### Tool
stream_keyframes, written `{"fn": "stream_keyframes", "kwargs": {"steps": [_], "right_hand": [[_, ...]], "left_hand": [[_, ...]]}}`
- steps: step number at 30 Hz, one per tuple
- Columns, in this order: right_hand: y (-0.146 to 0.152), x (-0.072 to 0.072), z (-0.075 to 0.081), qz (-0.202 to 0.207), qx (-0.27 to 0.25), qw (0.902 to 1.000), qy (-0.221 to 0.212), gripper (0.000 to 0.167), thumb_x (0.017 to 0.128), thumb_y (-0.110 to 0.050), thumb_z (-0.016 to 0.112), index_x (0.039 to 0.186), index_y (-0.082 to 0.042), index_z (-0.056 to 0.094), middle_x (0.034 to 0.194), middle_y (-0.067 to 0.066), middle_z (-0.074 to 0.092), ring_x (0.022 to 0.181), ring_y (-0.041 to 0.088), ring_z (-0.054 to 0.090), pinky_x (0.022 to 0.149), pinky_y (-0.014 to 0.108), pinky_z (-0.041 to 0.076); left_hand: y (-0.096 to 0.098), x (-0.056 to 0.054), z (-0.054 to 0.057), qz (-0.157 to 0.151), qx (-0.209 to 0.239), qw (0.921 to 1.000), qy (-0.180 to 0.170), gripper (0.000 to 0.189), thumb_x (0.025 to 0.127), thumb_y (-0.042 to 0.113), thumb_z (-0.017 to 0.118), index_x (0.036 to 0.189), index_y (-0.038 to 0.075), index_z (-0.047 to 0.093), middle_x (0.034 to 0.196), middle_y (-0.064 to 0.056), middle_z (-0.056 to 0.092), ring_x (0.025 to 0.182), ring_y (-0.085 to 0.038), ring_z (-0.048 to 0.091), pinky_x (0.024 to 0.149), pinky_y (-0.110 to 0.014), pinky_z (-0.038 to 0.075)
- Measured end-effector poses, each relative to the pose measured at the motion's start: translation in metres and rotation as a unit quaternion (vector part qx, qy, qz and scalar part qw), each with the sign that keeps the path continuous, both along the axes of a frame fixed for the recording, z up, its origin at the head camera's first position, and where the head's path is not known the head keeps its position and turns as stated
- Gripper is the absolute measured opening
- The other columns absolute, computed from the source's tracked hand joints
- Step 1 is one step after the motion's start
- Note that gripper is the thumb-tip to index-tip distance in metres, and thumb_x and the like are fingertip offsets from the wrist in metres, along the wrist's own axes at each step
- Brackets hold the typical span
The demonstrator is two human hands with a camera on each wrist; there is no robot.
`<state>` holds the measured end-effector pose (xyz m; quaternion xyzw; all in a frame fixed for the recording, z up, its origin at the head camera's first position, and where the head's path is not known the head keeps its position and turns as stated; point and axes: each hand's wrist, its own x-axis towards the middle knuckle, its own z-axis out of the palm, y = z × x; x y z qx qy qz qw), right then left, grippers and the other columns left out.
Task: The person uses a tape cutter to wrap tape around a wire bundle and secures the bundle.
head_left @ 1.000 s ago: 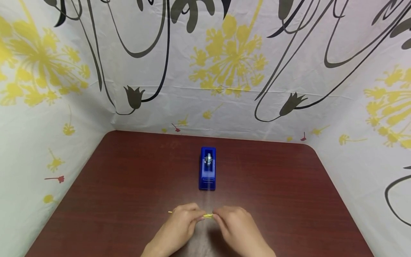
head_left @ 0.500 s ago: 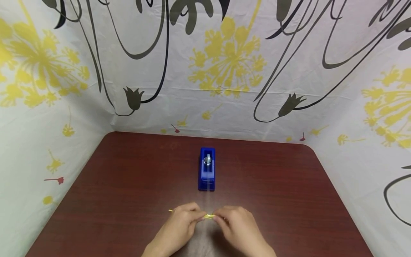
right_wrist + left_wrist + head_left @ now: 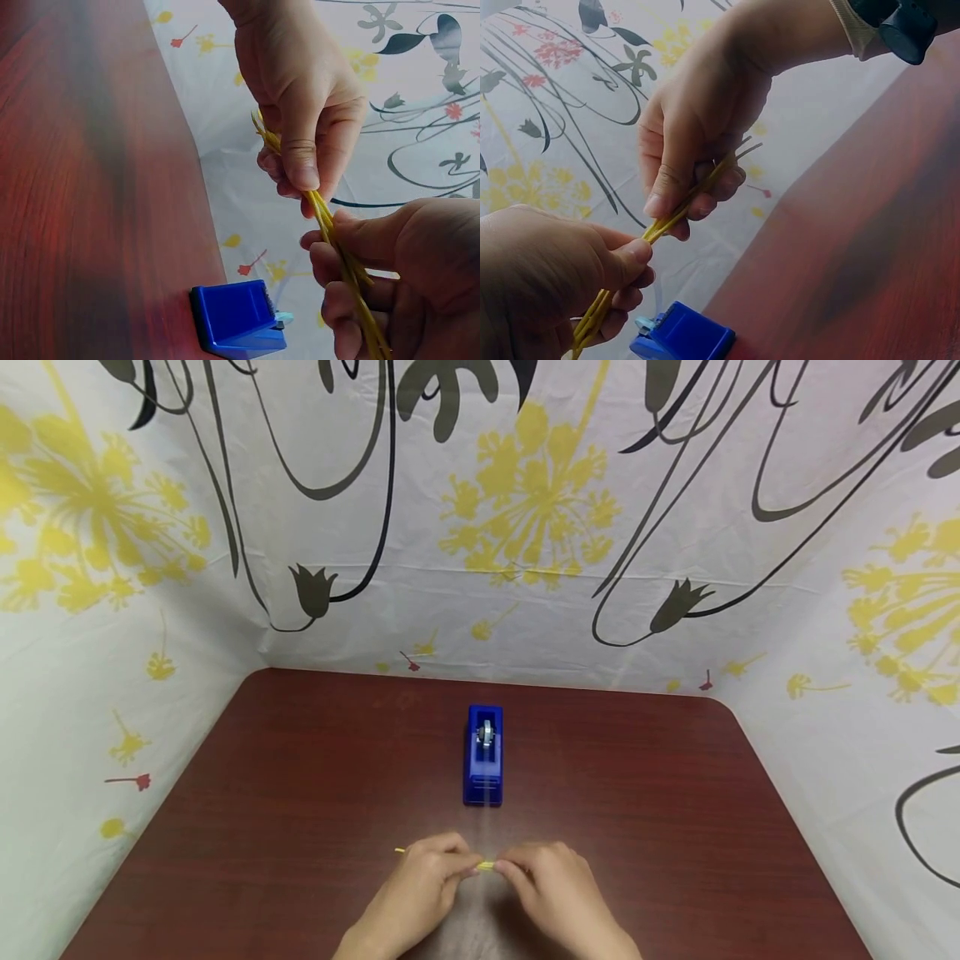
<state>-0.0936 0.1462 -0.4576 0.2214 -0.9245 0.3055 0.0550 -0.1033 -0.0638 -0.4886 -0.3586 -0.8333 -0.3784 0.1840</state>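
Note:
A bundle of thin yellow strands [image 3: 486, 866] spans the small gap between my hands, above the table. My left hand [image 3: 422, 883] pinches it between thumb and fingers, and one end pokes out to its left. My right hand [image 3: 557, 892] pinches the bundle a little farther along. Loose strand ends stick out past the right hand [image 3: 705, 112] in the left wrist view. Seen from the right wrist, the strands [image 3: 321, 214] run on under the left thumb, with their ends fanning slightly. What material they are made of I cannot tell.
A blue tape dispenser [image 3: 483, 768] holding a small roll stands on the dark red-brown table [image 3: 637, 777], beyond the hands. White cloth [image 3: 420, 610] with yellow and grey plant prints hangs along the back and both sides. A dark watch [image 3: 907, 31] is on the right wrist.
My right fingertips have shifted very slightly toward the left hand, so a little less of the strands shows between. Both hands keep their pinch, and the dispenser stands where it was.

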Motion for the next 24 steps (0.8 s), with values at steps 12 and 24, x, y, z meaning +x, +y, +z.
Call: {"fn": "stream_keyframes", "kwargs": {"steps": [12, 24], "right_hand": [[-0.002, 0.0, -0.007, 0.004, -0.038, 0.9981, 0.048, 0.006, 0.087, -0.019, 0.079, 0.081, -0.022, 0.079, 0.074, -0.019, 0.063, 0.062, -0.008, 0.049, 0.053, 0.02, 0.042], [-0.003, -0.002, -0.012, 0.011, -0.051, 0.9897, 0.133, 0.009, 0.078, -0.014, 0.086, 0.081, -0.021, 0.081, 0.074, -0.019, 0.064, 0.062, -0.009, 0.048, 0.054, 0.013, 0.041]], "left_hand": [[-0.002, 0.002, 0.009, 0.017, -0.035, 0.9963, -0.076, 0.01, 0.087, 0.006, 0.077, 0.097, 0.009, 0.078, 0.087, 0.009, 0.067, 0.079, 0.001, 0.06, 0.068, -0.016, 0.05], [-0.008, -0.001, 0.02, 0.008, -0.081, 0.9852, -0.151, 0.012, 0.099, 0.013, 0.066, 0.098, 0.009, 0.078, 0.08, 0.012, 0.062, 0.067, 0.003, 0.048, 0.061, -0.016, 0.047]]}}
